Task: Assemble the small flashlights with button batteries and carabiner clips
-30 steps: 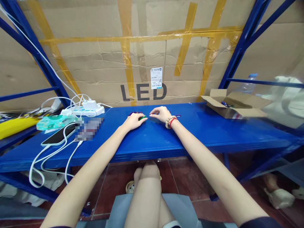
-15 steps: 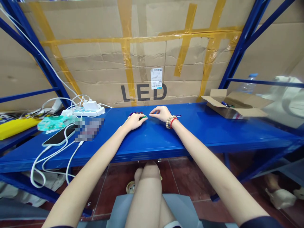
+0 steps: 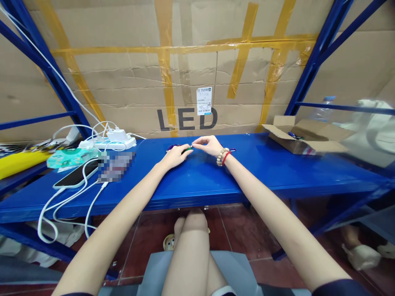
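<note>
My left hand (image 3: pixel 177 155) rests low over the blue table (image 3: pixel 197 176), its thumb and fingers closed on a small green object (image 3: pixel 189 149) whose kind I cannot make out. From the right, my right hand (image 3: pixel 210 146) meets it, thumb and forefinger pinched at a tiny dark, shiny piece (image 3: pixel 191 146) at the green object's tip. A beaded bracelet and a red cord circle that wrist. Small purple and red items (image 3: pixel 173 146) lie just behind my left hand, partly hidden by it. A purple loop (image 3: pixel 232 150) lies beyond my right wrist.
On the right stands an open cardboard box (image 3: pixel 300 142) with small dark items inside. At left are a phone (image 3: pixel 77 174), white cables, a power strip (image 3: pixel 114 142) and a teal packet (image 3: pixel 72 157). A large taped cardboard sheet (image 3: pixel 132 90) closes off the back.
My right hand has moved slightly left, so its pinched fingertips now meet the green object in my left hand. A gap lay between the hands before.
</note>
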Available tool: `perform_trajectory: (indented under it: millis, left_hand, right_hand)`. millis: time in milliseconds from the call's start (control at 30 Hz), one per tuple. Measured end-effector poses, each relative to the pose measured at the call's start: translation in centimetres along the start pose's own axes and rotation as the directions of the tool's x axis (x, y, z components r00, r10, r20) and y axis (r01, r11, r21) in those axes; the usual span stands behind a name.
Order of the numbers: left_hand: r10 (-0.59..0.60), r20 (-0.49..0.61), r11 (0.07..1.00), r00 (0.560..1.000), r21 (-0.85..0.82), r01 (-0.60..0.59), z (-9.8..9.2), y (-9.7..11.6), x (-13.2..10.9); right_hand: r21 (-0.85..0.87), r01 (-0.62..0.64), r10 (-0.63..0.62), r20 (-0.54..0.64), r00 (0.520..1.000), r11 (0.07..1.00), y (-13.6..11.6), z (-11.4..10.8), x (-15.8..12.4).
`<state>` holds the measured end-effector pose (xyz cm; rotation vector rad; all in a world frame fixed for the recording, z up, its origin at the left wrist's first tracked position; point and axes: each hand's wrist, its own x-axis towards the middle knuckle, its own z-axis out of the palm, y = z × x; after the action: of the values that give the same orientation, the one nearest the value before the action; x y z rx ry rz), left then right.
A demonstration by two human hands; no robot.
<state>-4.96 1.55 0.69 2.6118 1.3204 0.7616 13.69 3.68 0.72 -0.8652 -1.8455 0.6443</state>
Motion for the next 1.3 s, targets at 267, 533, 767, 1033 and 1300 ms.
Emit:
perform_trajectory:
  millis: [267,533,767,1033,1300]
  left_hand:
    - [-0.008,-0.01,1.0,1.0,-0.014,0.008,0.3,0.2,-0.1]
    - [0.121,-0.041,0.992,0.992,-0.032,-0.122,0.7,-0.1,0.1]
    - [0.156,-0.055,0.988,0.986,0.022,-0.155,1.2,0.1,0.2]
    - [0.127,-0.143,0.986,0.982,0.129,-0.108,1.3,0.7,-0.2]
    - [0.231,-0.236,0.969,0.944,0.14,-0.202,1.1,0.6,0.5]
  right_hand:
    - [0.038,-0.133,0.13,0.09,0.988,0.99,-0.4,-0.3,-0.1]
    - [-0.022,-0.19,0.191,0.143,0.971,0.982,-0.4,-1.0,-0.2]
    - [-0.075,-0.144,0.153,0.131,0.979,0.987,0.7,-1.3,-0.1]
    - [-0.066,-0.258,0.265,0.132,0.955,0.964,-0.3,-1.2,-0.2]
    - [0.29,-0.575,0.494,0.308,0.813,0.765,-1.5,-0.9,-0.4]
